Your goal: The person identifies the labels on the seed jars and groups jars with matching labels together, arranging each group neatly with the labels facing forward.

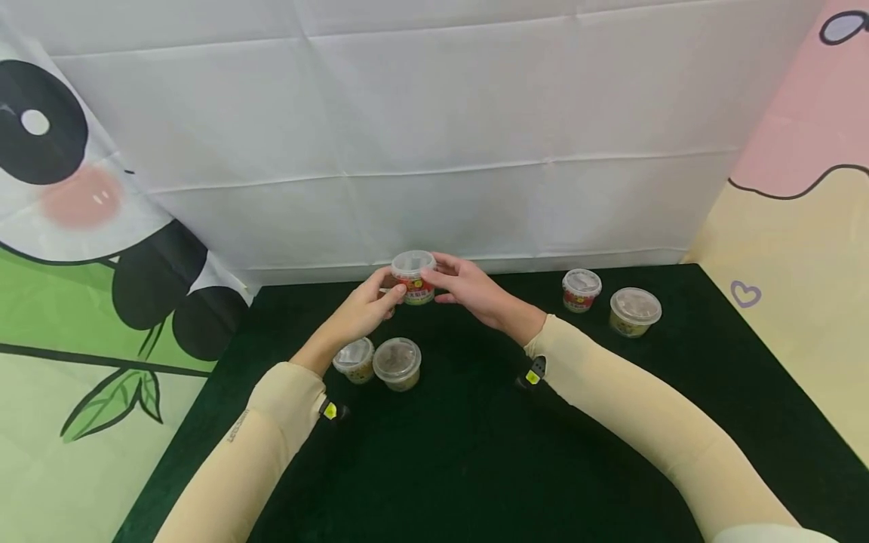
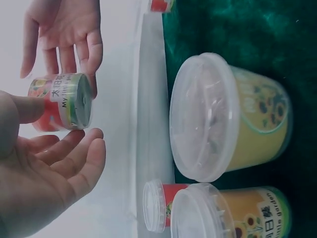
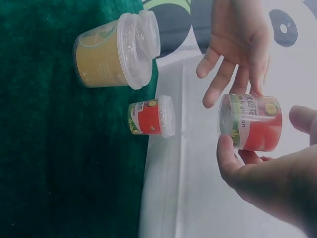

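Note:
Both hands hold a small red-labelled plastic tub [image 1: 417,290] raised at the far side of the table. It is upright, its translucent top facing up. My left hand [image 1: 361,311] is at its left, with the thumb on the front and fingers around the side. From the right, my right hand [image 1: 475,292] has its thumb near the upper front and fingers behind. In the left wrist view the left fingertips [image 2: 74,141] reach the base edge. The right wrist view shows a right fingertip [image 3: 226,144] at the base of the tub [image 3: 260,126].
On the dark green cloth [image 1: 462,452], two lidded tubs [image 1: 398,366] stand side by side near the left forearm. At the right are another red-labelled tub [image 1: 580,292] and a wider yellowish tub [image 1: 634,313]. A white cloth wall [image 1: 434,136] rises behind.

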Motion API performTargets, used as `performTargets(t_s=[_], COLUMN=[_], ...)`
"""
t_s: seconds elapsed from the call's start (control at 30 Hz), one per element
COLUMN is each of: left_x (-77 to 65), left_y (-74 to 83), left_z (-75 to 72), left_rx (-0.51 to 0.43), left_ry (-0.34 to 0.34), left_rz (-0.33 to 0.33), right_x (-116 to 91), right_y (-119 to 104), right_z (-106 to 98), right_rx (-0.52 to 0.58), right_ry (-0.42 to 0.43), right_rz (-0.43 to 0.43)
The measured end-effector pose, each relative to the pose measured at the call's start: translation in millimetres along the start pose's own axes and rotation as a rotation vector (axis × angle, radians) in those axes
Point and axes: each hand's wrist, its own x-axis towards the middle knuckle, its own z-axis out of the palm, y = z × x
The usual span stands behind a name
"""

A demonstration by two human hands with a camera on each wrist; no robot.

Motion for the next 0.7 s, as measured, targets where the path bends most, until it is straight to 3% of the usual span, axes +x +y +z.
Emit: performTargets(t_s=[0.1, 0.27, 0.5, 0.7], left_x=[5.5, 19.3, 34.8, 48.8], left_y=[3.8, -6.9, -18.0, -31.5], left_z=[-2.9, -4.7, -4.2, 0.4], left_rx=[-0.006, 0.024, 0.14, 0.101], left_ry=[0.003, 0.023, 0.034, -0.007], left_rz=[-0.033, -0.047, -0.079, -0.141], right_x=[8.3, 22.4, 40.7, 54.8], right_y=[3.6, 11.4, 27.2, 46.8], right_z=[0.3, 2.8, 11.4, 14.3], right_rx=[0.005, 0.008, -0.02, 0.0], right_ry=[0.029, 0.076, 0.142, 0.183], right_rz=[0.017, 0.045, 0.098, 0.129])
